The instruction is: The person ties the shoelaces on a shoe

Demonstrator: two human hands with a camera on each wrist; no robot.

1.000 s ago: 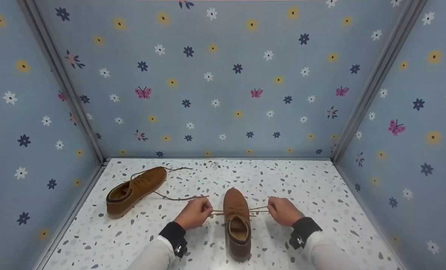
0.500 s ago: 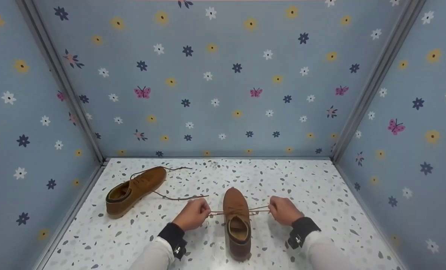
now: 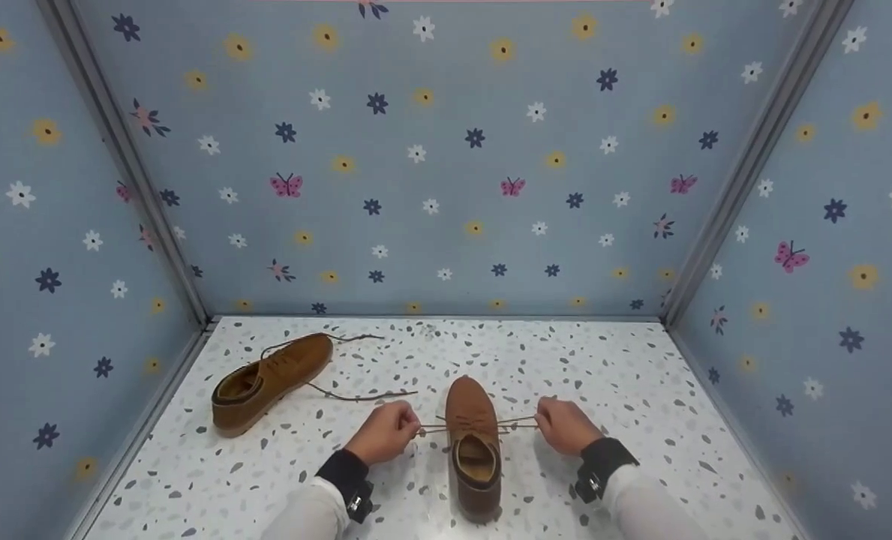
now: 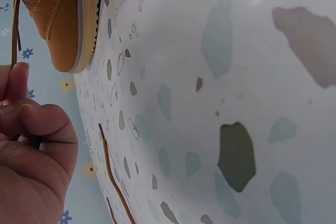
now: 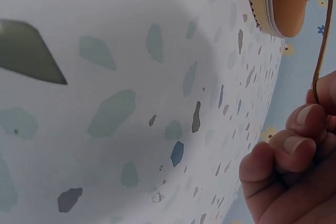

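A brown lace-up shoe (image 3: 473,401) stands upright on the speckled surface between my hands, toe pointing away. On its left, my left hand (image 3: 382,433) pinches shoelace strands (image 3: 432,427) between thumb and fingers. My right hand (image 3: 568,429) pinches strands on the opposite side. The lace runs taut from the shoe's front to both hands, with short ends sticking out beside it. In the left wrist view, the lace (image 4: 14,35) reaches the fingertips next to the shoe's toe (image 4: 63,40). From the right wrist, the lace (image 5: 323,40) is seen entering my curled fingers.
A second brown shoe (image 3: 295,367) rests at the back left with its laces undone; one loose lace (image 3: 363,397) trails close to my left hand. Flower-patterned panels (image 3: 446,165) enclose the white speckled surface (image 3: 603,360) at the back and both sides.
My left hand has shifted slightly left and down, still pinching the lace. The right hand has barely moved. A short lace end now shows at the shoe's left side. Both shoes stay put.
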